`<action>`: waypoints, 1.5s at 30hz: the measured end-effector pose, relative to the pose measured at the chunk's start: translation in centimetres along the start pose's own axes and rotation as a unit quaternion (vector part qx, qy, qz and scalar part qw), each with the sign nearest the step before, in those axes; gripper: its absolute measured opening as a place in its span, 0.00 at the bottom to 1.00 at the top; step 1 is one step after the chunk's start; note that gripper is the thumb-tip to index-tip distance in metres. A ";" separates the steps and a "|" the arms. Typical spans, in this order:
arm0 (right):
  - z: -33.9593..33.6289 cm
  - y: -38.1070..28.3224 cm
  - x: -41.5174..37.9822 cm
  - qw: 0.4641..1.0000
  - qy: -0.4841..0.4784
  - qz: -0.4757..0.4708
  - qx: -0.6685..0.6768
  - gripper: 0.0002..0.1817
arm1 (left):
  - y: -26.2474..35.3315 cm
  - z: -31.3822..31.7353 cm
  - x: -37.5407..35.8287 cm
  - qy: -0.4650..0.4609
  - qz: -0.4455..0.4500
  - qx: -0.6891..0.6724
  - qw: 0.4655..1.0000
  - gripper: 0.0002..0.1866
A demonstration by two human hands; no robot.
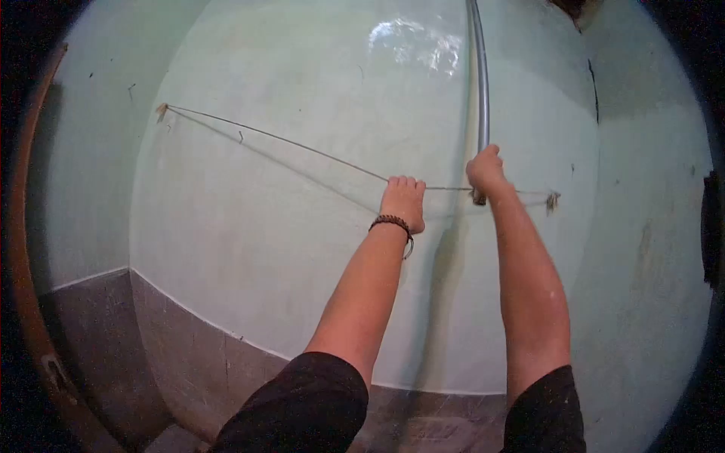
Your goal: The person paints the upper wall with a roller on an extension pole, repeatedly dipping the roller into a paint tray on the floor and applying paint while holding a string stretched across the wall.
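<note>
My left hand (404, 204) is closed over a thin cord (294, 143) and pulls it down into a shallow V in front of the wall. A dark braided bracelet (390, 220) circles that wrist. My right hand (487, 171) wraps round a grey metal pole (482, 83) close to its lower end, where the cord passes. Upward, the pole runs out of the top of the view. Frayed cord ends hang at the left tie point (162, 111) and the right tie point (553, 201).
A pale green wall (287, 234) faces me, with a grey-brown lower band (204, 325). Several small nails or hooks stick out of it. Along the left edge runs a brown door or frame edge (21, 249). A dark object (711, 230) sits at the right edge.
</note>
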State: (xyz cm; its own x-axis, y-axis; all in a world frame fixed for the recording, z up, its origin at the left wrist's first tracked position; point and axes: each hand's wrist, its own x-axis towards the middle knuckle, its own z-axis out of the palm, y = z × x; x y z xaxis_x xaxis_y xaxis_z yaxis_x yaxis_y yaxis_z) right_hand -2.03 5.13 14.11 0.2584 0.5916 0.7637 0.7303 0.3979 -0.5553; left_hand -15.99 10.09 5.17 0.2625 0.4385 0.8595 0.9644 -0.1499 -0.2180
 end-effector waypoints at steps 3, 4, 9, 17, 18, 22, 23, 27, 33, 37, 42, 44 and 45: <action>2.8 7.2 -5.2 0.997 0.014 -0.053 -0.047 0.26 | -0.3 -0.8 -0.3 0.010 0.005 -0.006 1.000 0.27; 3.3 10.5 -7.0 1.000 -0.006 -0.014 -0.023 0.29 | -0.5 -0.9 -0.4 0.032 0.019 -0.007 0.999 0.27; 3.2 23.8 -23.9 0.991 -0.023 0.079 -0.107 0.34 | -0.8 -1.7 -0.9 0.071 0.032 -0.022 0.997 0.26; -1.3 31.5 -43.9 0.930 -0.097 0.266 -0.236 0.37 | -0.7 -1.3 -0.9 0.033 0.030 -0.018 0.999 0.26; -1.8 31.4 -43.5 0.946 -0.090 0.221 -0.220 0.38 | -0.5 -1.1 -0.9 0.028 0.022 -0.005 0.999 0.27; -1.9 25.2 -29.8 0.980 -0.040 0.047 -0.190 0.34 | -0.6 -1.2 -0.6 0.013 0.015 -0.011 1.000 0.28; -1.6 24.1 -25.3 0.980 -0.045 0.037 -0.189 0.35 | -0.5 -1.1 -0.7 0.019 0.014 -0.015 1.000 0.29; -1.0 12.3 -11.9 0.997 -0.012 -0.007 -0.069 0.26 | -0.6 -1.3 -0.9 0.043 0.023 -0.033 0.998 0.28; 2.5 6.2 -6.9 1.000 -0.009 -0.013 0.027 0.18 | -0.8 0.0 -0.6 0.080 0.036 -0.058 0.994 0.26; 6.5 13.9 -15.3 0.998 -0.043 0.009 -0.041 0.26 | -1.1 0.1 -0.5 0.114 0.047 -0.066 0.990 0.25; 7.2 26.0 -34.4 0.989 -0.103 0.082 -0.066 0.30 | -1.0 0.4 -0.2 0.129 0.038 -0.092 0.987 0.20; 6.1 29.7 -41.5 0.978 -0.130 0.125 -0.108 0.28 | -0.9 0.7 -0.4 0.131 0.039 -0.111 0.984 0.19; 5.1 29.7 -44.4 0.963 -0.124 0.227 -0.076 0.23 | -0.9 0.7 -0.4 0.136 0.041 -0.132 0.981 0.18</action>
State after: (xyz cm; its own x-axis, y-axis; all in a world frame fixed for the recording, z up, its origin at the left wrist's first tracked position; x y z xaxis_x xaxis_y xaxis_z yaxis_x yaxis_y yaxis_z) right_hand 4.97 -5.72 -37.97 0.4277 0.8374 0.3404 0.6668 -0.0380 -0.7443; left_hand -16.97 10.69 4.72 0.2859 0.1689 0.9432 0.8890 -0.4142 -0.1953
